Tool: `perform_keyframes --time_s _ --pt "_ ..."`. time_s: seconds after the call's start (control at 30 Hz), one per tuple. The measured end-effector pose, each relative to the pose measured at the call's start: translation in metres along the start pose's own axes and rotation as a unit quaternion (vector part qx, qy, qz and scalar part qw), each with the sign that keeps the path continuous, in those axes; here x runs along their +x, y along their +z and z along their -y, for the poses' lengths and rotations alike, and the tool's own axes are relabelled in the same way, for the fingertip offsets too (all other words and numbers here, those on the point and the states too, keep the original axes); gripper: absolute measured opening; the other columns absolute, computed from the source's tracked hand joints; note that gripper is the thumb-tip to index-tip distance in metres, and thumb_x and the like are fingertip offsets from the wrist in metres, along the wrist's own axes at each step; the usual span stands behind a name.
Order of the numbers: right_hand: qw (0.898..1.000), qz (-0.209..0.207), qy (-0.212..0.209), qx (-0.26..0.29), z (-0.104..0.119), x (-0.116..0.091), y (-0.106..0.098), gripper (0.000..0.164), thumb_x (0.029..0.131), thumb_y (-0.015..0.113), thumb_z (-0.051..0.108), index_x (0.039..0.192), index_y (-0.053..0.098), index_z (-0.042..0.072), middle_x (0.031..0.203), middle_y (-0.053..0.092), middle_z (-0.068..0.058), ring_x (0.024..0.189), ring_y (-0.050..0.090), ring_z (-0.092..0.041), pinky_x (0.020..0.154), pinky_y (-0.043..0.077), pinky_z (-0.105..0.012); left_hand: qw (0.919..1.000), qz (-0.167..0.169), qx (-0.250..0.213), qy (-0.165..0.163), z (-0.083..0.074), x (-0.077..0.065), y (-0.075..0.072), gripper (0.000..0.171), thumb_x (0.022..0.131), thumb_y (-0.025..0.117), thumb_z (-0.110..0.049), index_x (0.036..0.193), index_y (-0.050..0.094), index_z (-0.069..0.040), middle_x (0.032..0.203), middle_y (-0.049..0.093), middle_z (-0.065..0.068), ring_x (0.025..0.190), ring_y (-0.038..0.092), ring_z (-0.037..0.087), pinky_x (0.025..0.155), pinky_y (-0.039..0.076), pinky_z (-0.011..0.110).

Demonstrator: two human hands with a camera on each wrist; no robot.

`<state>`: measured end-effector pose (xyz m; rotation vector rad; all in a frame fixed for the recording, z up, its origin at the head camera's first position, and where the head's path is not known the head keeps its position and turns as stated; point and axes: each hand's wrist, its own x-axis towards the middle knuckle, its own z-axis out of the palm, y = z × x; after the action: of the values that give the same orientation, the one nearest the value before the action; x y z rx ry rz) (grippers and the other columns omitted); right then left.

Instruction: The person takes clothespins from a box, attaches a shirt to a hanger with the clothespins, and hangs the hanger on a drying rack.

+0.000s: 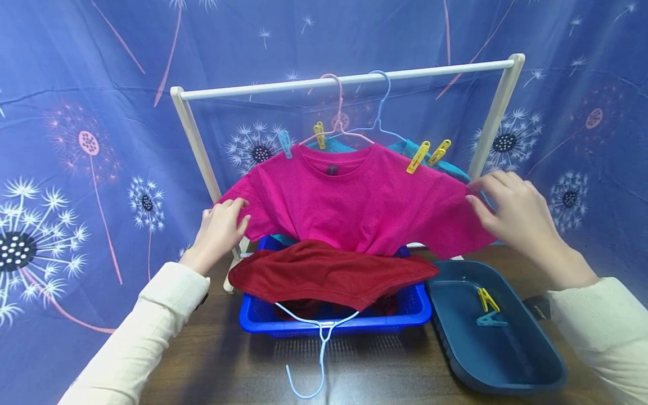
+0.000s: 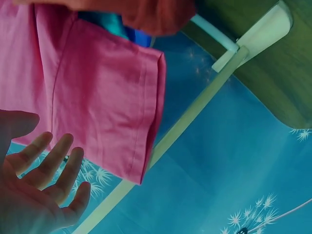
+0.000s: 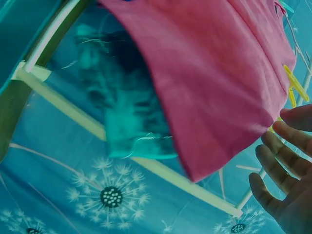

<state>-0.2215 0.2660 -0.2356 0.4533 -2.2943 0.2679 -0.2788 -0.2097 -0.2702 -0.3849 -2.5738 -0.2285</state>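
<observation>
Hot-pink fabric spreads before me: a short-sleeved T-shirt (image 1: 349, 197) on a pink hanger (image 1: 340, 115) hooked over a white rail (image 1: 445, 70), in front of a teal garment (image 1: 458, 172). My left grip (image 1: 216, 229) is wide, its fingers loosely spread at one sleeve; my right grip (image 1: 521, 208) is just as relaxed at the other, and I cannot tell whether either touches cloth. To straighten it well, I judge, I should draw both sleeves outward lightly and evenly, leaving the light-blue clothespin (image 1: 284, 144) and the slim yellow clothespin (image 1: 417, 157) undisturbed.
</observation>
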Motion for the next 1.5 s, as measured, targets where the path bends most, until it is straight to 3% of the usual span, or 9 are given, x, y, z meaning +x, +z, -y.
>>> perform_keyframes --time_s 0.27,0.43,0.63,0.8,1.07,1.5 --pt "0.999 0.009 -0.020 -0.026 -0.012 -0.032 0.001 0.018 0.071 0.069 0.009 0.087 0.062 0.004 0.083 0.060 -0.013 0.076 0.052 -0.029 0.063 0.038 -0.046 0.9999 -0.001 -0.006 0.011 -0.001 -0.030 0.005 0.022 0.085 0.058 -0.017 0.104 0.058 -0.007 0.090 0.064 0.013 0.087 0.059 0.037 0.077 0.039 0.054" --pt "0.999 0.017 -0.027 -0.037 -0.020 -0.053 0.006 0.025 0.065 0.074 0.011 0.088 0.064 0.006 0.083 0.061 -0.011 0.077 0.054 -0.029 0.061 0.039 -0.045 0.9998 -0.001 -0.003 0.017 -0.001 -0.046 0.006 0.019 0.086 0.059 -0.020 0.102 0.059 -0.009 0.088 0.064 0.010 0.083 0.059 0.034 0.075 0.039 0.052" --pt "0.997 0.049 -0.021 -0.048 -0.030 -0.073 0.013 0.033 0.062 0.077 0.012 0.093 0.066 0.010 0.086 0.061 -0.013 0.077 0.056 -0.031 0.058 0.041 -0.045 0.9995 0.001 0.000 0.032 -0.002 -0.063 0.009 0.019 0.084 0.061 -0.019 0.101 0.060 -0.010 0.087 0.064 0.008 0.081 0.059 0.031 0.075 0.040 0.050" --pt "0.994 0.093 -0.015 -0.053 -0.040 -0.088 0.019 0.035 0.066 0.075 0.014 0.100 0.065 0.013 0.093 0.061 -0.016 0.081 0.056 -0.034 0.061 0.039 -0.049 0.9982 -0.009 0.004 0.060 -0.004 -0.077 0.013 0.019 0.082 0.063 -0.018 0.098 0.061 -0.010 0.088 0.066 0.008 0.080 0.059 0.030 0.074 0.039 0.048" --pt "0.989 0.109 -0.081 -0.060 -0.055 -0.107 0.035 0.034 0.057 0.077 0.012 0.090 0.066 0.014 0.090 0.063 -0.009 0.076 0.058 -0.028 0.053 0.038 -0.041 0.9959 -0.003 0.011 0.090 -0.008 -0.093 0.022 0.020 0.078 0.068 -0.018 0.095 0.062 -0.009 0.088 0.066 0.005 0.080 0.059 0.027 0.072 0.040 0.047" --pt "0.968 0.238 -0.024 -0.074 -0.057 -0.135 0.049 0.029 0.068 0.076 0.023 0.093 0.066 0.012 0.091 0.064 -0.008 0.082 0.058 -0.032 0.061 0.041 -0.049 0.9953 0.015 0.035 0.089 -0.016 -0.107 0.028 0.023 0.074 0.072 -0.028 0.090 0.061 -0.016 0.083 0.063 0.000 0.073 0.054 0.024 0.072 0.039 0.045"
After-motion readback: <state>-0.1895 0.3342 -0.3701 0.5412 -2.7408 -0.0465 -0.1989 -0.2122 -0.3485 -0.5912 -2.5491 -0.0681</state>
